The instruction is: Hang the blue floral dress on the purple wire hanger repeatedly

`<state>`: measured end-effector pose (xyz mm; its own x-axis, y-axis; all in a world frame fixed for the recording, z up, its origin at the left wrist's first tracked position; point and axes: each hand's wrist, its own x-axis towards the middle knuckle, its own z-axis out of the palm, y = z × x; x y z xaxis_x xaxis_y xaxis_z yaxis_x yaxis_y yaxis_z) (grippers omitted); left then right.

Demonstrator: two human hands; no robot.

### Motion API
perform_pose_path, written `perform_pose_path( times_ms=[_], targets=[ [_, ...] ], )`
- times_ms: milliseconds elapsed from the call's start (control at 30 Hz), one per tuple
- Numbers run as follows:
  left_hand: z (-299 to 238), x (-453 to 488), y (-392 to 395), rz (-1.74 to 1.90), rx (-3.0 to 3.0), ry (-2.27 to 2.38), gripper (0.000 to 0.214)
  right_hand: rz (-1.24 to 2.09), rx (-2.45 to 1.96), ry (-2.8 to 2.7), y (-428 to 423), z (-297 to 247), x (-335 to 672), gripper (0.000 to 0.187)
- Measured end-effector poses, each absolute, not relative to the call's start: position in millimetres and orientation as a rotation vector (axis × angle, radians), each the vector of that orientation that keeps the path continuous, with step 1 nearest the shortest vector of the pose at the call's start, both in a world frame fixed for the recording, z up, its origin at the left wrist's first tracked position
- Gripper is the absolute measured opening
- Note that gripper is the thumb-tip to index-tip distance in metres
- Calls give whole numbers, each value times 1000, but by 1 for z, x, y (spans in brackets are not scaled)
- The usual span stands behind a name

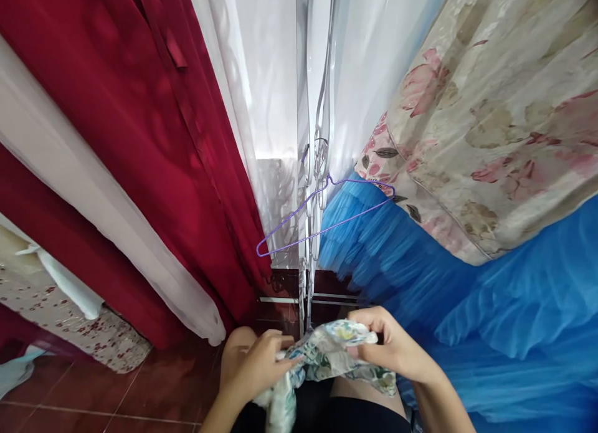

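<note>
A crumpled piece of patterned cloth (322, 352), white with green, blue and yellow print, is stretched between my two hands above my lap. My left hand (266, 361) pinches its left part, and some of the cloth hangs down below that hand. The fingers of my right hand (385, 339) are closed on the right side, with a loose flap below them. What kind of garment it is cannot be made out. Farther off, a purple wire hanger (322, 218) hangs on a white metal rack (309, 233), apart from both hands.
Long dark red fabric (187, 171) and white fabric hang on the left. To the right hang a floral cloth (495, 134) and ruffled blue tulle (397, 233). A white sheet (268, 65) hangs behind the rack. The floor (154, 383) has dark red tiles.
</note>
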<state>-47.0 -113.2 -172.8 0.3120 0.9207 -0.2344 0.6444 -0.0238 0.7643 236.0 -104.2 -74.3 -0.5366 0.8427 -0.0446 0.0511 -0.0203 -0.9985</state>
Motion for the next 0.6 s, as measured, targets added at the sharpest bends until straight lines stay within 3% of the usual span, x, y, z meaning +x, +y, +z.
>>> perform_pose_path(
  times_ms=[167, 367, 600],
  targets=[
    [-151, -92, -84, 535, 1901, 1354, 39, 1434, -1132, -1574, -93, -64, 272, 37],
    [-127, -103, -69, 876, 1438, 1153, 49, 1239, -1234, -1530, -87, -62, 281, 37],
    [-95, -106, -68, 610, 2028, 1267, 42, 1121, -1284, -1605, -121, -98, 288, 33]
  ],
)
